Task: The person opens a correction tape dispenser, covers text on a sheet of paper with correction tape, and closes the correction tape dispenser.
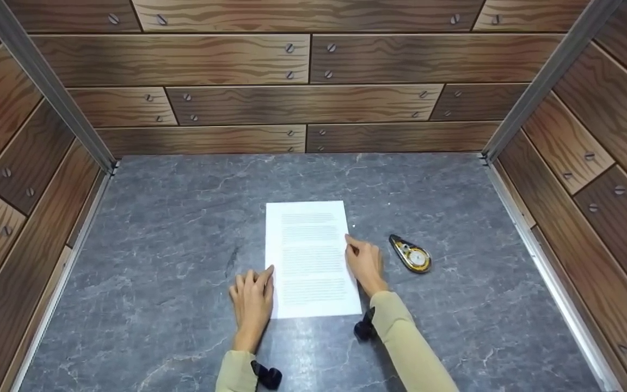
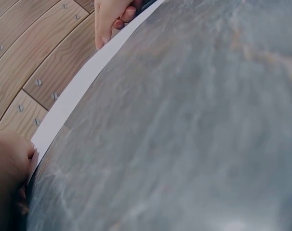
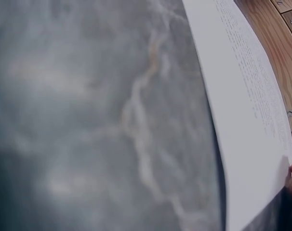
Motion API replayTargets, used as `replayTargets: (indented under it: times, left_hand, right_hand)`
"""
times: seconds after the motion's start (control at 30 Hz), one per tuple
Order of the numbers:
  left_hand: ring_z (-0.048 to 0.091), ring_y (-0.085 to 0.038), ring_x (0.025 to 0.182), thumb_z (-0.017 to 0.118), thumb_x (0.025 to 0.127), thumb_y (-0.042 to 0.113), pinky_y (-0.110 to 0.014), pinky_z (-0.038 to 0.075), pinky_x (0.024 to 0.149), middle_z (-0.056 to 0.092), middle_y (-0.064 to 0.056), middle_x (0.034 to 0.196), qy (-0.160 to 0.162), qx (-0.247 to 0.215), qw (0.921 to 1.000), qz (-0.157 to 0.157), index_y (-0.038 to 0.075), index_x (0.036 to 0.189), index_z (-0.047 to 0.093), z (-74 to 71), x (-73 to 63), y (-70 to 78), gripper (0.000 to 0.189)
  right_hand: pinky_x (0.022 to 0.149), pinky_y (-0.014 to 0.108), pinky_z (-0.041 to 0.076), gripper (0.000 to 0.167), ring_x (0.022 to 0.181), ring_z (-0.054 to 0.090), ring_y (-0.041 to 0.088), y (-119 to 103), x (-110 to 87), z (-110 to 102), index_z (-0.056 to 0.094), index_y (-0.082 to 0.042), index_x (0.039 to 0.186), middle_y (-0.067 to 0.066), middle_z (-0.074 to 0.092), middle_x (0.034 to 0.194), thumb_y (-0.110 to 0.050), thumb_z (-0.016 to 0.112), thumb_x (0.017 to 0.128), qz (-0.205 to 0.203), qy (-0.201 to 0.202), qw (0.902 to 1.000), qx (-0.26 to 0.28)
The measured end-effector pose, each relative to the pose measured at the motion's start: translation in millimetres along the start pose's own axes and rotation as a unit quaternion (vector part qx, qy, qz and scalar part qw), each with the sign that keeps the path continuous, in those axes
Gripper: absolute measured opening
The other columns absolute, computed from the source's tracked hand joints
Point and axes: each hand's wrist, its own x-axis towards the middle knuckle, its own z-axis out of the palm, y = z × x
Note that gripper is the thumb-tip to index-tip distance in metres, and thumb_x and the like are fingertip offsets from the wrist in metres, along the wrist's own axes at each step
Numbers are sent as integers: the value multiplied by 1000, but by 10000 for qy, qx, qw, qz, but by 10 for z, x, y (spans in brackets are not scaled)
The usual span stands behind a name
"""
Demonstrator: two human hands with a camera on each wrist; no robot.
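Note:
A white sheet of paper (image 1: 313,258) with several blocks of printed text lies upright before me on the grey marbled tabletop. My left hand (image 1: 252,299) pinches its left edge, low down, near the index fingertip. On the opposite side my right hand (image 1: 366,264) holds the right edge between thumb and curled fingers, a little higher up. In the left wrist view the sheet (image 2: 71,96) appears as a narrow band between the left hand (image 2: 10,161) and the right hand (image 2: 112,19). The right wrist view shows the near part of the sheet (image 3: 228,120) with its print.
A black and yellow correction tape dispenser (image 1: 411,254) lies to the right of my right hand. Small white specks dot the tabletop (image 1: 172,239) near the sheet. Wood-patterned panels (image 1: 237,60) stand at the back and both sides, with metal rails (image 1: 553,283) along the edges.

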Motion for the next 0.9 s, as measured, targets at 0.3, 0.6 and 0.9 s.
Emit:
replayTargets:
  times: [0.3, 0.6, 0.9]
  left_hand:
    - [42, -23, 78, 71, 92, 23, -44, 29, 72, 51, -1, 81, -149, -33, 9998, -86, 20, 119, 75, -15, -5, -6, 27]
    - [43, -22, 77, 71, 91, 24, -43, 30, 71, 51, -2, 80, -8, -90, 10000, -16, 19, 118, 75, -17, -25, -25, 27]
    - [41, -22, 76, 70, 92, 22, -42, 28, 71, 50, -1, 79, 88, -403, 9991, 30, 16, 121, 74, -17, -11, -16, 29]
  right_hand:
    - [53, 31, 32, 33, 56, 41, 17, -51, -6, -10, 68, -20, 129, 10, 74, 108, -18, 58, 98, 12, -78, 9996, -289]
    - [61, 39, 42, 36, 66, 51, 25, -46, 0, 8, 66, -22, 132, 10, 72, 115, -21, 59, 97, -3, -102, 9993, -347]
    - [52, 32, 36, 50, 51, 42, 15, -15, -44, -71, 51, -16, 146, 3, 52, 60, -22, 60, 97, 51, -416, 9988, 260]
